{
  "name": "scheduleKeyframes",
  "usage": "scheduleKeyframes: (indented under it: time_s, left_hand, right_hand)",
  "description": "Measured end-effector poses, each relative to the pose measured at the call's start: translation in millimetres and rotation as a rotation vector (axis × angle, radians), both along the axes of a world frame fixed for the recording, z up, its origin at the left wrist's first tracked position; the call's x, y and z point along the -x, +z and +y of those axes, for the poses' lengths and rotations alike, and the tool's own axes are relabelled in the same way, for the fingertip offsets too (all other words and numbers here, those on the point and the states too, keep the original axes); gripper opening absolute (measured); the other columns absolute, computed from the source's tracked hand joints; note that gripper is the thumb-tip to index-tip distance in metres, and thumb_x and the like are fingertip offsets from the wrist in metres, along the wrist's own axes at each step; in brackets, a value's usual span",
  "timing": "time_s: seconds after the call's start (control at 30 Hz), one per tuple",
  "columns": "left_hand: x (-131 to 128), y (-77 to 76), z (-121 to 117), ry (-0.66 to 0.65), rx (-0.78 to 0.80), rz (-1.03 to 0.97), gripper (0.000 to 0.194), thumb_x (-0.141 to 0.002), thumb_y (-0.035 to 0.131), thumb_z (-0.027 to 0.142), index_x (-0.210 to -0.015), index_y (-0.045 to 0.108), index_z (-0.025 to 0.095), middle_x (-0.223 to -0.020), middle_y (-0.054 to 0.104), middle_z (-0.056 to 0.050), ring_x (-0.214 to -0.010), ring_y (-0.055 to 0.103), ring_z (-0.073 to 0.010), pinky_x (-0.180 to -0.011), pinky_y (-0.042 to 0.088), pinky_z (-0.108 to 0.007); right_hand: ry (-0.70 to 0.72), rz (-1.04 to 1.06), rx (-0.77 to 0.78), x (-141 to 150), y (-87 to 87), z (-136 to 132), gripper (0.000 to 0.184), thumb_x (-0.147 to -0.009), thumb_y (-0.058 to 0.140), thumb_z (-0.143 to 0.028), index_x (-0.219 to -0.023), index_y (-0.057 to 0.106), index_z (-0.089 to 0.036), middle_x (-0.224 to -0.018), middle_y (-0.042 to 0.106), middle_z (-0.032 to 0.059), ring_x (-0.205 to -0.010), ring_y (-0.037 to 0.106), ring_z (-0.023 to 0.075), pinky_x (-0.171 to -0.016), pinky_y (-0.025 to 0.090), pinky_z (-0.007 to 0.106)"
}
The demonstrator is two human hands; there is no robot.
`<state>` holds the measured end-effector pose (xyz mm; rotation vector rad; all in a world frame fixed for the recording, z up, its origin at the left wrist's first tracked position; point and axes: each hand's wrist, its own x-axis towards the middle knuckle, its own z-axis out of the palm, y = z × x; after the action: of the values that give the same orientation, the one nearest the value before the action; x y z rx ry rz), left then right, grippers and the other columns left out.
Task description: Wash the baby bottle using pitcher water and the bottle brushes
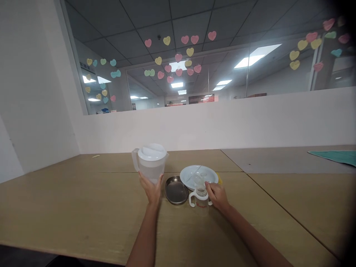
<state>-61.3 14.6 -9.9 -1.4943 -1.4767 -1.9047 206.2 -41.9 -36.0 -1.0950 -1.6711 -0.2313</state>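
Observation:
A translucent pitcher (151, 163) with a white lid stands slightly left of centre, its handle facing left. My left hand (151, 189) grips its lower body from the near side, thumb on the right and fingers on the left. To the right is a clear baby bottle (201, 202) with two white handles, red print and an uncovered neck. Closed at the bottle's upper right, my right hand (218, 195) pinches a small clear plastic piece (199, 180) just above the neck; its exact shape is hard to make out against the plate.
A shallow metal tray (176, 191) lies between pitcher and bottle. Behind the bottle sits a white plate (189, 172) with clear items on it and something yellow (220, 179) at its right edge. A green cloth (336, 156) lies far right, before the white wall (205, 129).

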Motion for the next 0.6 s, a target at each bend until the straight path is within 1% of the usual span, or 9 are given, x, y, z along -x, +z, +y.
scheduleKeyframes:
  time_s: [0.1,0.2,0.37,0.47,0.53,0.6]
  left_hand:
    - [3,-3.2,4,-0.009,0.007,-0.049,0.096,-0.073,0.063,0.046,-0.14,0.004,0.01,-0.143,0.018,-0.024,-0.13,0.021,-0.0416,-0.107,0.024,-0.056]
    - [2,-6.1,6,-0.019,0.048,-0.082,0.097,-0.072,0.062,0.049,-0.14,0.003,0.012,-0.144,0.018,-0.023,-0.129,0.022,-0.0416,-0.106,0.025,-0.056]
    - [0,-10.2,6,0.041,0.131,-0.067,0.097,-0.073,0.06,0.05,-0.14,0.003,0.01,-0.144,0.02,-0.023,-0.131,0.022,-0.0376,-0.108,0.026,-0.05]
    - [2,-11.1,6,0.06,0.18,-0.058,0.098,-0.072,0.06,0.05,-0.139,0.003,0.007,-0.143,0.021,-0.024,-0.131,0.024,-0.0367,-0.108,0.027,-0.048]
    - [3,-11.0,6,0.069,0.201,-0.06,0.096,-0.073,0.06,0.048,-0.139,0.004,0.007,-0.143,0.021,-0.025,-0.13,0.025,-0.0372,-0.108,0.028,-0.048]
    - [4,-10.8,7,0.071,0.201,-0.066,0.095,-0.073,0.06,0.048,-0.139,0.005,0.007,-0.142,0.022,-0.025,-0.13,0.025,-0.0374,-0.106,0.029,-0.049]
  right_hand:
    - [0.001,0.007,-0.012,0,0.3,0,0.052,-0.092,0.029,-0.037,-0.045,0.043,-0.019,-0.044,0.044,0.0003,-0.044,0.039,0.0101,-0.051,0.025,0.025]
    - [-0.004,-0.002,-0.04,1,0.8,0,0.05,-0.092,0.031,-0.034,-0.046,0.042,-0.018,-0.044,0.043,-0.0005,-0.044,0.037,0.0092,-0.05,0.025,0.024]
    - [-0.045,-0.039,-0.146,2,0.5,-1,0.046,-0.091,0.034,-0.028,-0.047,0.043,-0.018,-0.045,0.041,-0.0014,-0.044,0.037,0.0087,-0.05,0.025,0.024]
    - [-0.069,-0.061,-0.177,0,0.7,-3,0.042,-0.09,0.037,-0.027,-0.049,0.045,-0.017,-0.047,0.043,-0.0009,-0.046,0.039,0.0092,-0.052,0.027,0.024]
    - [-0.081,-0.032,-0.178,-2,4.3,-5,0.04,-0.089,0.039,-0.028,-0.05,0.047,-0.017,-0.048,0.045,-0.0003,-0.048,0.041,0.0097,-0.052,0.029,0.024]
    - [-0.092,0.083,-0.168,-1,15.3,-10,0.039,-0.088,0.04,-0.03,-0.053,0.05,-0.017,-0.051,0.049,0.0006,-0.05,0.045,0.0105,-0.052,0.033,0.023]
